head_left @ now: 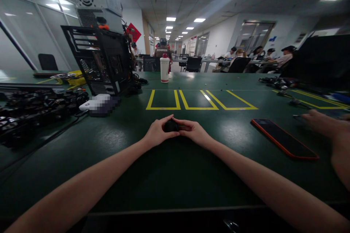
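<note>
A small black object (171, 126) sits between my two hands, low over the green table (175, 174). My left hand (158, 131) grips its left side, thumb below and fingers above. From the right, my right hand (193, 131) holds it with thumb and fingers pinched at its edge. The fingertips of both hands meet or nearly meet around it. What exactly the object is cannot be made out. Beyond the hands, yellow tape outlines (163, 108) mark the table.
A phone with an orange edge (284, 138) lies at the right, near another person's hand (322, 122). An open computer case (104, 58), black cabled parts (35, 111) and a white device (95, 102) stand left. A white bottle (164, 68) is farther back.
</note>
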The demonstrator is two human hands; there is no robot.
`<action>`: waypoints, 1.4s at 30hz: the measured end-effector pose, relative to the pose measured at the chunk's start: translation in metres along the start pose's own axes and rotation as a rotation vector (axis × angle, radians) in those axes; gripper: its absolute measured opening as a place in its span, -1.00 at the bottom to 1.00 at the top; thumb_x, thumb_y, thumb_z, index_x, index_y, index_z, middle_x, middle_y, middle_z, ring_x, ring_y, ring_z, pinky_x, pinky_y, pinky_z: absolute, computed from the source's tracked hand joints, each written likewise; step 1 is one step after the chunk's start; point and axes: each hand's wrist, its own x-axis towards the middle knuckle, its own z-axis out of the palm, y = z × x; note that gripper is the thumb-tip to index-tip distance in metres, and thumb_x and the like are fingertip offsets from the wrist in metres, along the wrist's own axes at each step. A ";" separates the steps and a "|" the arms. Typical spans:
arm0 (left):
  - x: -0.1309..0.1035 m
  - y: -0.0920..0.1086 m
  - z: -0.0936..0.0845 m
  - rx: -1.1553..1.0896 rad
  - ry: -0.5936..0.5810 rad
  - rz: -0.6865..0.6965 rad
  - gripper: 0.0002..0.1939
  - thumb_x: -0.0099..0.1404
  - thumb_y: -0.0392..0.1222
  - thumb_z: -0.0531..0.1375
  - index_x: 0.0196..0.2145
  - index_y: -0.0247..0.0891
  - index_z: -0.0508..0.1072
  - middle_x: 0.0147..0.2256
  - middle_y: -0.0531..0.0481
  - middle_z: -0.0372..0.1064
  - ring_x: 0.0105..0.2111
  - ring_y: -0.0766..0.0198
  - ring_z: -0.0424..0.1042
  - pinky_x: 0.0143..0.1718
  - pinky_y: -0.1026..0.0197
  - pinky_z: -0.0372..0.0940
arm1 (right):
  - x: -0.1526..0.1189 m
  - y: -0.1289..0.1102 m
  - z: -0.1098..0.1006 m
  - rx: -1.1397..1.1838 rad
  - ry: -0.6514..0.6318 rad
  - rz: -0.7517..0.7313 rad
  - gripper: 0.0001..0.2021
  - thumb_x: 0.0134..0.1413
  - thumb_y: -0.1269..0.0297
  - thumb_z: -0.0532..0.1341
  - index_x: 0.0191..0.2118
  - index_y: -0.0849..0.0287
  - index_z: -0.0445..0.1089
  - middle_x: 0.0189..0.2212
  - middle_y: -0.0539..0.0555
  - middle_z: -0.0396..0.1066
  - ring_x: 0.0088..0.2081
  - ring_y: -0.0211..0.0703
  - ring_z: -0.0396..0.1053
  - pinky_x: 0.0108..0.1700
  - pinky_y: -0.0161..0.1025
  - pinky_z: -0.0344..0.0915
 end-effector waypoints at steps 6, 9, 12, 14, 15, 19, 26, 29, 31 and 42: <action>-0.007 0.005 -0.002 0.087 0.036 0.023 -0.28 -0.06 0.00 0.29 0.05 -0.21 0.21 -0.04 -0.12 0.29 -0.13 0.10 0.33 -0.13 0.06 0.26 | -0.007 -0.008 0.002 -0.051 0.018 0.025 -0.55 -0.10 0.40 0.20 0.00 0.13 0.27 -0.01 0.08 0.32 0.01 -0.11 0.28 0.10 -0.07 0.16; -0.010 0.006 -0.003 0.126 0.042 0.057 -0.34 -0.03 0.00 0.27 0.02 -0.20 0.24 -0.05 -0.10 0.30 -0.11 0.09 0.31 -0.10 0.04 0.23 | -0.008 -0.009 0.002 -0.070 0.034 0.007 -0.63 -0.06 0.37 0.18 -0.05 0.15 0.30 -0.05 0.08 0.35 -0.03 -0.15 0.31 0.08 -0.10 0.18; -0.011 0.007 -0.005 0.139 0.043 0.076 -0.35 -0.01 -0.01 0.26 0.03 -0.23 0.23 -0.04 -0.12 0.28 -0.08 0.09 0.29 -0.07 0.04 0.21 | -0.007 -0.005 0.002 -0.046 0.016 -0.034 -0.66 -0.10 0.40 0.21 -0.11 0.17 0.31 -0.10 0.08 0.36 -0.06 -0.16 0.33 0.04 -0.13 0.22; -0.010 0.007 -0.005 0.124 0.034 0.074 -0.33 -0.01 0.00 0.26 0.04 -0.26 0.21 -0.03 -0.14 0.26 -0.06 0.10 0.28 -0.05 0.05 0.21 | -0.006 -0.003 0.001 -0.054 0.021 -0.044 -0.65 -0.11 0.42 0.22 -0.11 0.17 0.29 -0.11 0.09 0.35 -0.07 -0.16 0.34 0.03 -0.13 0.23; -0.010 0.006 -0.005 0.113 0.029 0.065 -0.32 -0.01 0.01 0.26 0.04 -0.27 0.21 -0.03 -0.15 0.26 -0.06 0.10 0.28 -0.05 0.06 0.21 | -0.006 -0.002 0.001 -0.061 0.029 -0.038 -0.63 -0.12 0.42 0.22 -0.10 0.17 0.27 -0.11 0.09 0.34 -0.07 -0.17 0.34 0.02 -0.13 0.24; -0.011 0.004 -0.003 0.073 0.018 -0.027 -0.31 -0.03 0.04 0.26 0.03 -0.28 0.23 -0.04 -0.15 0.28 -0.09 0.11 0.32 -0.06 0.06 0.23 | -0.004 0.000 0.000 -0.096 0.059 0.008 -0.62 -0.13 0.40 0.23 -0.09 0.18 0.26 -0.12 0.11 0.35 -0.09 -0.15 0.35 0.00 -0.12 0.26; -0.015 0.007 0.002 -0.020 0.031 -0.103 -0.35 -0.01 -0.01 0.26 0.03 -0.24 0.23 -0.02 -0.12 0.28 -0.07 0.11 0.32 -0.03 0.05 0.23 | -0.003 0.003 -0.001 -0.107 0.036 -0.017 -0.67 -0.11 0.40 0.23 -0.13 0.21 0.29 -0.13 0.11 0.35 -0.08 -0.15 0.34 0.03 -0.12 0.23; -0.016 0.010 0.003 -0.010 0.056 -0.065 -0.38 0.01 -0.06 0.26 0.03 -0.25 0.23 0.00 -0.12 0.27 -0.04 0.10 0.30 0.00 0.03 0.20 | -0.002 0.004 -0.001 -0.087 0.037 -0.017 -0.68 -0.12 0.42 0.23 -0.15 0.20 0.30 -0.13 0.10 0.36 -0.07 -0.14 0.34 0.02 -0.10 0.23; -0.016 0.011 0.003 -0.008 0.055 -0.017 -0.40 0.02 -0.09 0.25 0.03 -0.24 0.23 0.01 -0.11 0.25 -0.02 0.10 0.28 0.02 0.03 0.19 | -0.002 0.004 -0.001 -0.068 0.033 -0.018 -0.68 -0.13 0.43 0.23 -0.15 0.19 0.30 -0.13 0.09 0.35 -0.07 -0.14 0.33 0.02 -0.10 0.24; -0.013 0.010 -0.004 -0.040 0.018 0.191 -0.39 0.05 -0.20 0.24 0.06 -0.17 0.17 0.04 -0.10 0.20 0.01 0.11 0.24 -0.03 0.02 0.25 | -0.003 0.002 -0.002 0.015 0.029 -0.070 -0.65 -0.18 0.45 0.28 -0.17 0.15 0.31 -0.16 0.05 0.36 -0.08 -0.17 0.33 0.04 -0.12 0.21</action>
